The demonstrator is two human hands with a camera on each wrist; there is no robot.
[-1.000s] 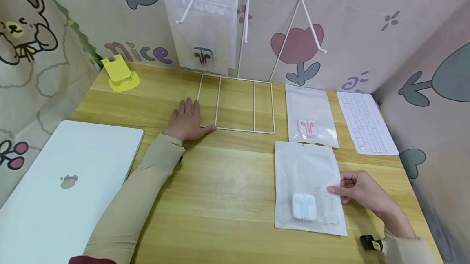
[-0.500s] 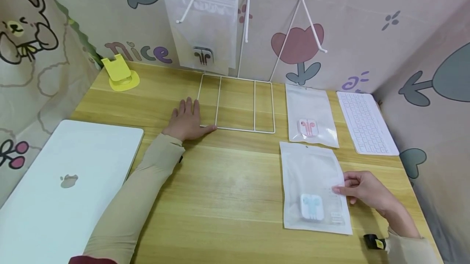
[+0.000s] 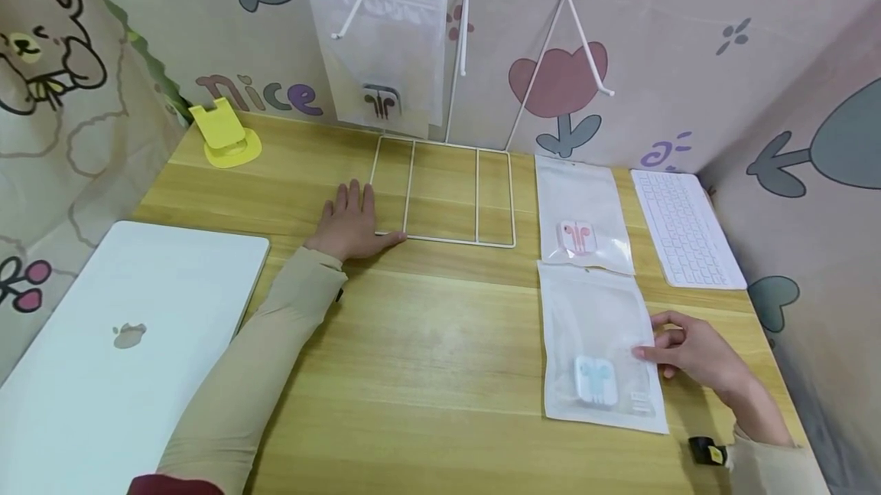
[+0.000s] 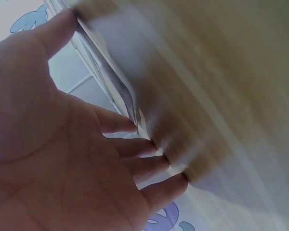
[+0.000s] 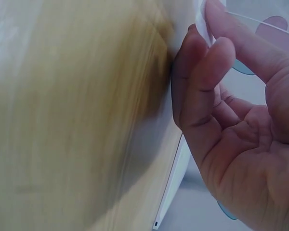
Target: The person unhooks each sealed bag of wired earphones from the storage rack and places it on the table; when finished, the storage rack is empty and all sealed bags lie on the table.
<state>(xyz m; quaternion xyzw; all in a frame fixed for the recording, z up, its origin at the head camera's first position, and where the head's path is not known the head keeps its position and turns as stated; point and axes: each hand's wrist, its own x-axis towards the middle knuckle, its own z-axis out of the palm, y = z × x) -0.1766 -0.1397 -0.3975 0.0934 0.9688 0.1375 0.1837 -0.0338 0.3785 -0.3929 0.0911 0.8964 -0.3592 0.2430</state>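
My right hand (image 3: 698, 353) pinches the right edge of a white zip bag (image 3: 585, 319) between thumb and fingers. Through the bag's front shows a white case of earphones (image 3: 596, 381). In the right wrist view the bag's edge (image 5: 202, 21) lies between my thumb and curled fingers. My left hand (image 3: 351, 225) rests with fingers spread at the front left corner of a white wire rack (image 3: 460, 239), its thumb touching the front bar. Behind the held bag lies a second zip bag (image 3: 578, 189) with pink-marked earphones (image 3: 577, 237).
A third zip bag (image 3: 385, 28) with dark earphones hangs on the rack's left hook; two more hooks stand to its right. A white keyboard (image 3: 688, 231) lies at the right, a closed laptop (image 3: 172, 288) at the left. A yellow stand (image 3: 223, 135) stands at the back left.
My right hand has slid the held bag to the right, and its top edge now meets the second bag's lower edge. The left hand has stayed at the rack.
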